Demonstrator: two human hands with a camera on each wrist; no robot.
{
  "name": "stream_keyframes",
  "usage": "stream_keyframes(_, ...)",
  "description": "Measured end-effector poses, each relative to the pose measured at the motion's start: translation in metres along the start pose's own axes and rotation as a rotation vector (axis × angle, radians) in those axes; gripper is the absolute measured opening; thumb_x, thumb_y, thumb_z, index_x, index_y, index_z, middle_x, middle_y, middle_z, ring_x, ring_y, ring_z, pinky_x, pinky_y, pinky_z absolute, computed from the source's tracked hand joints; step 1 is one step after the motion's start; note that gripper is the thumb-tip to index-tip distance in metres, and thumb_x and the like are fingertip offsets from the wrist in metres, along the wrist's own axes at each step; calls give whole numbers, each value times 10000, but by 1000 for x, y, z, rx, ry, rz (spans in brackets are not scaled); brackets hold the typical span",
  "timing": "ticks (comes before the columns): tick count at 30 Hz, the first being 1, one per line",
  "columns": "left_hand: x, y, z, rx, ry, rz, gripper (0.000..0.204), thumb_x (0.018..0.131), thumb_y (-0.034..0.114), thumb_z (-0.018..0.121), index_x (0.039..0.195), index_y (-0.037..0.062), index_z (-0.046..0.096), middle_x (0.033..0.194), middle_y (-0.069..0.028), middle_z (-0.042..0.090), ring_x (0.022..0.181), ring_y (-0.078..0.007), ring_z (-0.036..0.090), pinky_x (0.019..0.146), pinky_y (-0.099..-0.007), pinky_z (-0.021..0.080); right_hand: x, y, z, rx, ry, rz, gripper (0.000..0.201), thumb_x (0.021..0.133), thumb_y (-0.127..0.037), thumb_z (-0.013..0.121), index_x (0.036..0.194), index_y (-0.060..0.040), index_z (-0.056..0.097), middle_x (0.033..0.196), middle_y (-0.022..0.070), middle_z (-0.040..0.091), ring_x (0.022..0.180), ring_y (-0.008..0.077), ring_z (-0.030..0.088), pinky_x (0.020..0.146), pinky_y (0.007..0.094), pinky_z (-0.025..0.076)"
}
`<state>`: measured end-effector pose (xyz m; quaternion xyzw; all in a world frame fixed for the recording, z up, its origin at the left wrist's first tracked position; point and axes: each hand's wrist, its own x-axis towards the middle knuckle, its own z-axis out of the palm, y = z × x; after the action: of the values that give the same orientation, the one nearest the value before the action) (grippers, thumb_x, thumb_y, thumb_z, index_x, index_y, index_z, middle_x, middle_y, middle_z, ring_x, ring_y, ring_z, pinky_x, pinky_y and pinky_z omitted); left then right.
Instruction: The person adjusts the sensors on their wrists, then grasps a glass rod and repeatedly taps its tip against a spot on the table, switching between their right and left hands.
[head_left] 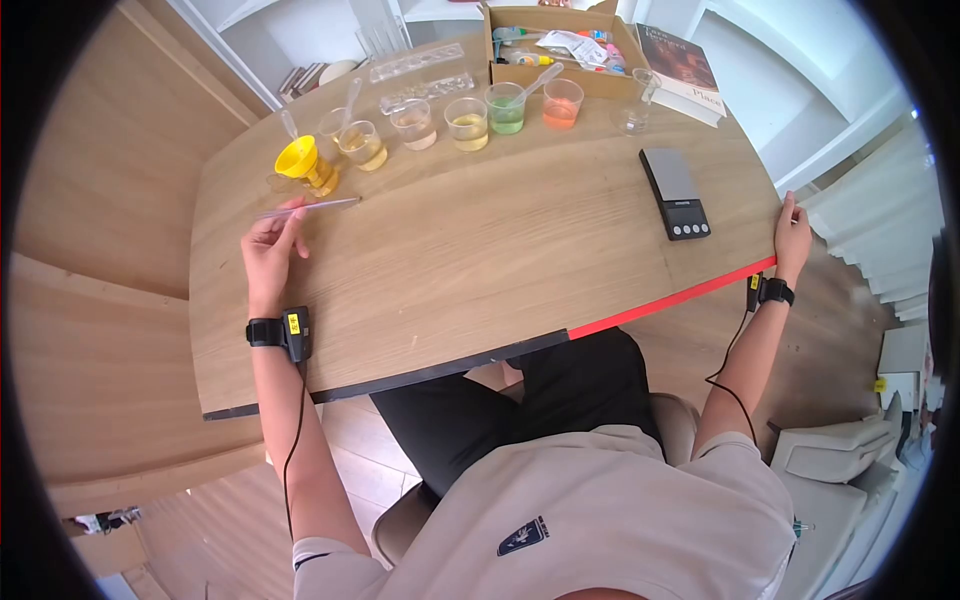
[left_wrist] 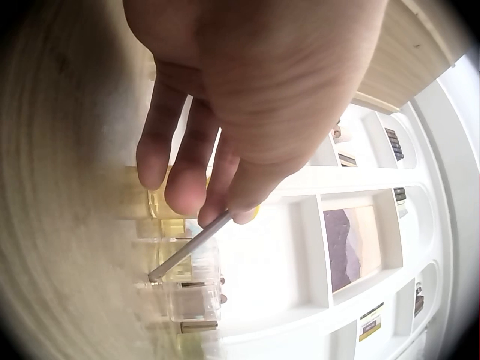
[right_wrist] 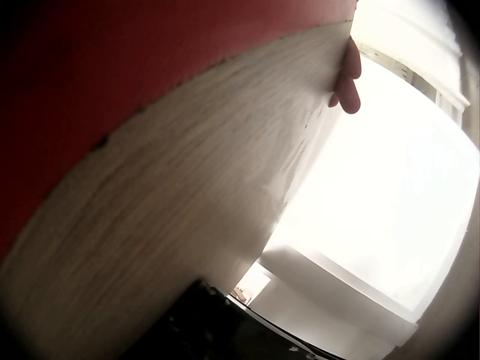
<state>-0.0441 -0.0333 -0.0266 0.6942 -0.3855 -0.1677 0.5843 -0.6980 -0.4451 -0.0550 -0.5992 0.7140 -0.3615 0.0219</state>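
My left hand (head_left: 271, 248) pinches a thin, straight rod (head_left: 338, 203) between thumb and fingers over the left part of the table. In the left wrist view the rod (left_wrist: 191, 246) slants down from the fingertips, its far end overlapping the cups. Just beyond this hand, a yellow funnel (head_left: 297, 157) sits on a clear vessel with amber liquid (head_left: 320, 180). Close to it stands a clear cup of pale yellow liquid (head_left: 364, 150). At the table's right edge rests my right hand (head_left: 793, 237), holding nothing; only its fingertips (right_wrist: 349, 94) show past the edge in the right wrist view.
Across the back stand cups of pinkish (head_left: 415, 130), yellow (head_left: 467, 128), green (head_left: 507, 112) and orange liquid (head_left: 561, 108). A black digital scale (head_left: 673, 192) lies at right, near a glass flask (head_left: 635, 115). Behind are a cardboard box (head_left: 515, 76), a book (head_left: 685, 70) and clear trays (head_left: 427, 92).
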Motion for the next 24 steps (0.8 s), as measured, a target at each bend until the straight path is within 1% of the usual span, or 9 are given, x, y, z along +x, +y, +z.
stream_keyframes(2,1,4,1,9,-1,16,197,993,91,670,1120,-47,730,1140,-106,754,578,-64,558,566,-208,465,1,0,1,-3,-6,16,673,990,-645,492,1038,-7,699,1027,205,731,987,359,685,899,417,509)
stream_keyframes(4,-2,9,4,-20,-11,-2,249,1000,118,662,1183,-43,714,1083,-80,759,587,-50,547,603,-205,458,0,-2,-1,0,-10,18,670,990,-642,494,1037,-6,698,1022,205,729,980,356,684,897,416,508)
stream_keyframes(11,0,1,1,6,-5,29,257,997,108,658,1201,-41,708,1140,-90,751,600,-55,565,598,-211,468,3,6,3,-21,-3,-3,658,990,-645,484,1075,-30,703,1002,180,734,958,348,693,858,423,519)
stream_keyframes(13,-1,8,5,-67,-4,0,157,986,69,669,1072,-44,737,1197,-124,733,602,-65,575,571,-220,486,4,5,2,-16,-14,4,658,990,-644,485,1081,-30,704,1013,181,735,965,348,694,864,420,519)
stream_keyframes(14,-1,9,4,-65,-2,-1,157,986,69,669,1072,-44,737,1197,-124,733,602,-65,575,571,-220,486,3,5,2,-14,-24,14,658,989,-644,486,1087,-31,705,1024,181,736,973,348,694,870,418,520)
stream_keyframes(17,0,7,2,-90,-16,6,164,982,63,672,1088,-47,731,1204,-127,730,608,-67,581,579,-217,495,5,8,4,-9,-12,-3,658,991,-642,485,1099,-31,705,1044,183,737,992,347,695,883,411,521)
stream_keyframes(19,2,1,-1,21,-3,9,217,995,48,632,1174,-52,705,1214,-127,728,605,-70,584,587,-220,506,5,9,5,-11,-10,-5,657,992,-640,484,1102,-31,706,1049,183,737,997,347,695,887,410,521)
stream_keyframes(23,-1,5,4,11,12,11,226,1001,56,624,1186,-49,702,1180,-129,740,596,-74,582,579,-225,502,5,8,4,-24,-4,-17,652,996,-633,482,1113,-32,703,1058,180,737,1003,347,694,890,411,521)
stream_keyframes(24,-2,8,7,-56,-9,9,218,999,71,640,1165,-51,711,1168,-128,744,591,-76,581,579,-222,497,5,6,4,-17,-2,-21,652,996,-633,482,1113,-32,703,1058,180,737,1003,347,694,890,411,521)
